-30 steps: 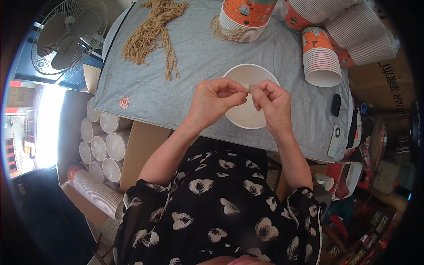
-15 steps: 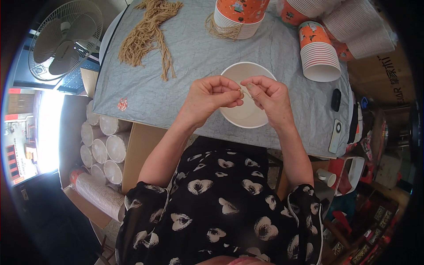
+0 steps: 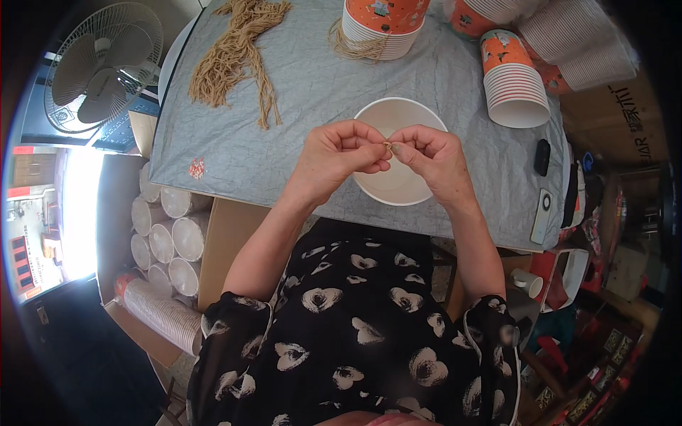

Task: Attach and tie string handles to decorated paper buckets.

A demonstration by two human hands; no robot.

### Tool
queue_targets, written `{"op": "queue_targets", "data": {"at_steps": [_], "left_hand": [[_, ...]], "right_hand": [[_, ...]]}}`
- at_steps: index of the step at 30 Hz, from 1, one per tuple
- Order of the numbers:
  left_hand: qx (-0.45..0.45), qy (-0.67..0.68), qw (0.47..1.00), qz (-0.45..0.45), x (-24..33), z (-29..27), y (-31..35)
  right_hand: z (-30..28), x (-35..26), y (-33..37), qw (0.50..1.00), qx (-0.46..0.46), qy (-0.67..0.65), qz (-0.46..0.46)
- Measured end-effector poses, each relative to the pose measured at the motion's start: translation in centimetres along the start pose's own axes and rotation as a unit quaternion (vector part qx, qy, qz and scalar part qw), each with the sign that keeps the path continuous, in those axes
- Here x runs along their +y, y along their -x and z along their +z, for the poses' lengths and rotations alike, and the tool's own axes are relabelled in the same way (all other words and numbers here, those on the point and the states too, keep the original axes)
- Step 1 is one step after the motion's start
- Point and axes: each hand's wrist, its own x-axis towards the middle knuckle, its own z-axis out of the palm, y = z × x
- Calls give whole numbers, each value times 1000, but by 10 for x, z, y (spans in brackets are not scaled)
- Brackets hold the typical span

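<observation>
Both my hands meet at their fingertips above a white paper tub, whose open mouth faces up. A tiny bit of tan cord shows between the tips; most of it is hidden by fingers. My left hand pinches it with thumb and forefinger, other fingers curled. From the other side my right hand pinches at the same spot. At the far left of the table lies a bundle of loose tan cords. More cord loops hang against a stack of orange-and-white paper tubs.
A grey cloth covers the table. Nested orange-printed tubs lie at the right, beside plastic-wrapped stacks. A black object and a phone-like slab lie near the right edge. Left stand a fan and a carton of wrapped tubs.
My right hand has closed in, its thumb and forefinger now meeting the left fingertips at the cord. My left hand stays almost in place.
</observation>
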Motion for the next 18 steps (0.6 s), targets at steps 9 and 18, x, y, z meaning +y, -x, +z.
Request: {"op": "queue_targets", "data": {"at_steps": [9, 18], "left_hand": [[5, -17, 1000, 12, 0, 2, 2], [2, -38, 999, 14, -4, 0, 1]], "right_hand": [[-3, 1, -1, 999, -22, -20, 25], [0, 2, -2, 999, -22, -38, 29]]}}
